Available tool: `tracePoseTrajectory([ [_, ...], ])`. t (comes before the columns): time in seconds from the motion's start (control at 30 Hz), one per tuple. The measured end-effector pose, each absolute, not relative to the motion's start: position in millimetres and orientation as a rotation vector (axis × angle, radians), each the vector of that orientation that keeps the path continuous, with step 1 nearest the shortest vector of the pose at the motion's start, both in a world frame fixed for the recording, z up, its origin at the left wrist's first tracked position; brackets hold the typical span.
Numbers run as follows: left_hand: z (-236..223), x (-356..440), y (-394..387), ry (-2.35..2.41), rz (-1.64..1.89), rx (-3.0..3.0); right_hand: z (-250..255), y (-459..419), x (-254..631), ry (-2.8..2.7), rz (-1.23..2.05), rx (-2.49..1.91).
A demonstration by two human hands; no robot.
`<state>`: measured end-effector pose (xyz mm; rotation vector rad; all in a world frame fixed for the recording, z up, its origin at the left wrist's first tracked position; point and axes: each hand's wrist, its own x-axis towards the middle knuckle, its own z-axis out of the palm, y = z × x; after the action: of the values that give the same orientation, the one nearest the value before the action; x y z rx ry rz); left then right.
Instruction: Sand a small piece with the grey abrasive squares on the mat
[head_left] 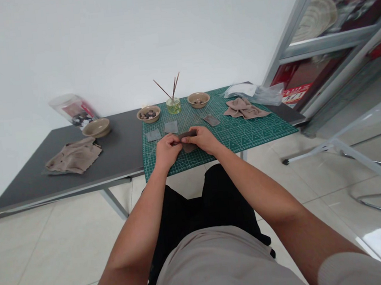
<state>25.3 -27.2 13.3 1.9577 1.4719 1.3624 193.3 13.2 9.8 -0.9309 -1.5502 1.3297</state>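
Dark grey table [39, 160] along a plain white wall [165, 31]; pale tiled floor [29, 263]. Metal-framed cabinet [323, 44] at far right. Green gridded cutting mat [244, 132] covers much of the table's right part.

Far side of mat, left to right: small tan bowl [148, 114] of dark and light chunks, clear glass jar [173, 105] with yellow-green contents and thin brown sticks [175, 88] standing in it, second tan bowl [198, 100] with a few small bits. Crumpled brown cloth [245, 108] at the mat's right, clear plastic bag [260, 93] just beyond. Three thin grey squares [170, 127] lie flat on the mat, two left, one right. On the left table: wrinkled brown cloth [73, 157], empty-looking tan bowl [96, 128], tilted clear container [73, 110].

Seated person's hands meet over the mat's near part. Left hand [168, 150]: fingers curled in, tips pinching the left end of a flat dark brown piece [189, 134]. Right hand [206, 141]: thumb laid across it, fingers closed behind; the two hands nearly touch.

Fingers partly cover the piece; its full outline and material unclear. More brown shows beneath, perhaps the same piece. Cabinet contents blurred, cut off by the frame.
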Motion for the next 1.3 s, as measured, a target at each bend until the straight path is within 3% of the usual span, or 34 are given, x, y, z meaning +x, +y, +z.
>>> tracePoseTrajectory([
  [0.1,15.4,26.7,-27.8,1.516,1.305,1.979,8.6,13.8,194.1,-1.638,1.222,-0.979],
  [0.43,14.7,22.3,-26.6,1.384,1.338,1.716,11.0,12.9,193.1,-1.483,1.414,-0.894],
  [0.67,16.7,23.1,-28.8,1.485,1.279,1.929,4.1,16.5,193.6,-1.624,1.251,-0.953],
  [0.9,15.2,21.3,-28.0,1.39,1.352,1.724,9.9,11.3,194.4,-1.494,1.394,-0.859],
  [1.17,16.9,25.1,-31.4,1.517,1.275,1.958,2.9,17.3,195.9,-1.708,1.181,-0.956],
  [1.3,15.3,22.8,-30.1,1.427,1.316,1.834,2.6,15.8,197.0,-1.609,1.276,-0.894],
])
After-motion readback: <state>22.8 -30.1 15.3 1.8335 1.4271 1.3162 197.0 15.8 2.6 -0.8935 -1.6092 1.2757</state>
